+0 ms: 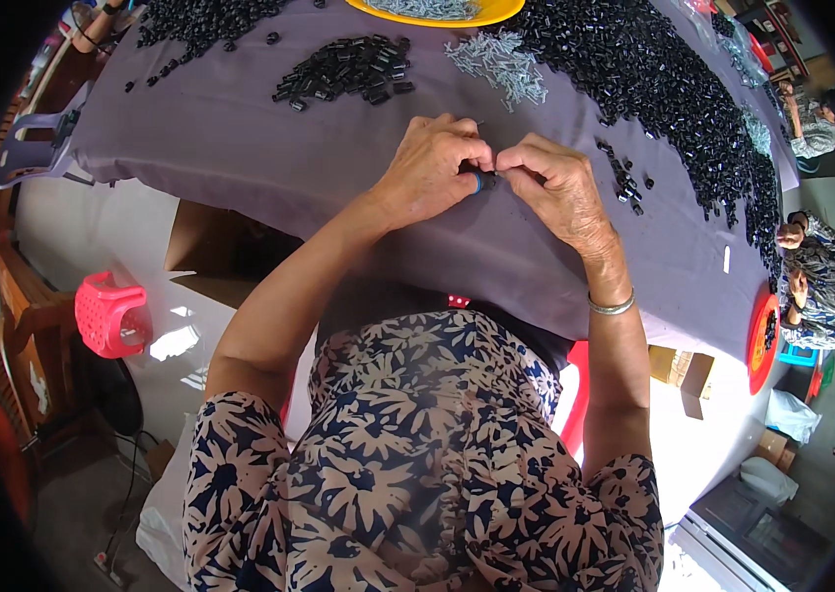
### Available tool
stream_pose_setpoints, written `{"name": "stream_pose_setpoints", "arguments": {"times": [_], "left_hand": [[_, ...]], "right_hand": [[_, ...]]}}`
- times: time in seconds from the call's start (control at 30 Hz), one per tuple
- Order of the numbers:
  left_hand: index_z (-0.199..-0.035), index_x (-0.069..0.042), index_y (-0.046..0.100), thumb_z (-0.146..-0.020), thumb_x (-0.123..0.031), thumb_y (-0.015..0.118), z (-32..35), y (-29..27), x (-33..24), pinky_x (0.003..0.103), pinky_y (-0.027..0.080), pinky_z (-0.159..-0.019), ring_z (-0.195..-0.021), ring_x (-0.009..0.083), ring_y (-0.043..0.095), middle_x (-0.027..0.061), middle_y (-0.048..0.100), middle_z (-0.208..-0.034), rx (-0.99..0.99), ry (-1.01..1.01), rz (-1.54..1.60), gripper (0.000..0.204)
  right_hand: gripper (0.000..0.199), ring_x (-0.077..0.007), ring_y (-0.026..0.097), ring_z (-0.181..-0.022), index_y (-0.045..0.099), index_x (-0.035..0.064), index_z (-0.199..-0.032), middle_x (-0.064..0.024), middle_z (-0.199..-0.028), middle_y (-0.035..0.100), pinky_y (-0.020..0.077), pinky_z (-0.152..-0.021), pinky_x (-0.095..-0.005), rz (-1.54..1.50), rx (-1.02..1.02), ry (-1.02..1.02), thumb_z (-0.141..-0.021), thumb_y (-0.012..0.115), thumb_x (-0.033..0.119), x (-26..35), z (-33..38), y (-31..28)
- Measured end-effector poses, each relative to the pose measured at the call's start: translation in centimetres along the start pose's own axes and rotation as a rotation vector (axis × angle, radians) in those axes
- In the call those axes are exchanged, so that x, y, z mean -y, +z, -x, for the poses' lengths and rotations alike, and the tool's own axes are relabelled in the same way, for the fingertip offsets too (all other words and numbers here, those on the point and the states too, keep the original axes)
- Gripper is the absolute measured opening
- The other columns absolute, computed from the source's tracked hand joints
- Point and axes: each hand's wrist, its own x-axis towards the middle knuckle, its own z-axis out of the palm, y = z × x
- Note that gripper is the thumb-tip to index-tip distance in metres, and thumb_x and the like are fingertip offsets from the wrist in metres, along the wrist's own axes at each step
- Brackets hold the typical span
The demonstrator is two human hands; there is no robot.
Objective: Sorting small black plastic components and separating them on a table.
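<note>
Over the near part of the cloth my two hands meet, fingertips almost touching. My left hand (434,170) is closed around a small dark cylindrical piece with a blue band (482,183), most of it hidden by the fingers. In a pinch beside its end is my right hand (557,184); what sits between thumb and finger is too small to make out. Beyond my hands lie a small heap of silvery screws (503,67) and a pile of short black plastic cylinders (348,71). Several loose black cylinders (624,178) lie right of my right hand.
A grey-purple cloth (240,148) covers the table. Large heaps of black parts (674,109) spread along the far and right sides. A yellow basin (437,10) holds more screws. A red basin (762,335) is at the right edge, a pink stool (111,316) at left. Other people (817,281) sit at right.
</note>
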Motion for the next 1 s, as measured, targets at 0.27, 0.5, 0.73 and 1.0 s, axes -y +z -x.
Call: {"name": "stream_pose_setpoints", "arguments": {"times": [0.27, 0.5, 0.73, 1.0], "left_hand": [[-0.081, -0.008, 0.066, -0.067, -0.001, 0.061, -0.2, -0.1, -0.1, 0.038, 0.037, -0.085, -0.089, 0.0221, 0.055, 0.0013, 0.059, -0.082, 0.015, -0.003, 0.015, 0.016], [-0.078, -0.007, 0.065, -0.066, 0.0, 0.061, -0.3, 0.1, 0.0, 0.038, 0.039, -0.083, -0.086, 0.0234, 0.056, 0.0025, 0.059, -0.08, -0.017, 0.011, 0.005, 0.014], [-0.077, -0.006, 0.065, -0.067, -0.001, 0.062, -0.2, 0.1, 0.2, 0.039, 0.039, -0.082, -0.085, 0.0236, 0.056, 0.0028, 0.059, -0.079, -0.028, 0.017, 0.014, 0.012], [-0.079, -0.009, 0.067, -0.068, -0.008, 0.067, -0.2, 0.1, 0.4, 0.038, 0.037, -0.086, -0.087, 0.0215, 0.055, 0.0006, 0.059, -0.08, 0.004, 0.008, -0.003, 0.01]], "right_hand": [[0.014, -0.0139, 0.059, -0.067, 0.067, 0.0023, -0.09, -0.0041, -0.079, 0.063, 0.0465, -0.061, -0.0273, 0.042, 0.025, 0.063, -0.08, 0.065, -0.007, 0.3, -0.5, -0.8], [0.01, -0.0195, 0.062, -0.067, 0.067, 0.0022, -0.088, -0.007, -0.077, 0.063, 0.0495, -0.061, -0.031, 0.023, 0.035, -0.004, -0.083, 0.063, -0.005, 0.5, -0.6, 0.0], [0.011, -0.0223, 0.063, -0.067, 0.067, 0.0025, -0.089, -0.0083, -0.078, 0.064, 0.05, -0.062, -0.0326, 0.065, 0.041, -0.018, -0.083, 0.062, -0.006, 0.8, -0.6, 0.0], [0.012, -0.0254, 0.063, -0.067, 0.066, 0.0018, -0.089, -0.0094, -0.079, 0.065, 0.05, -0.061, -0.0336, 0.064, 0.041, -0.039, -0.081, 0.062, -0.006, 0.7, -0.9, 0.3]]}}
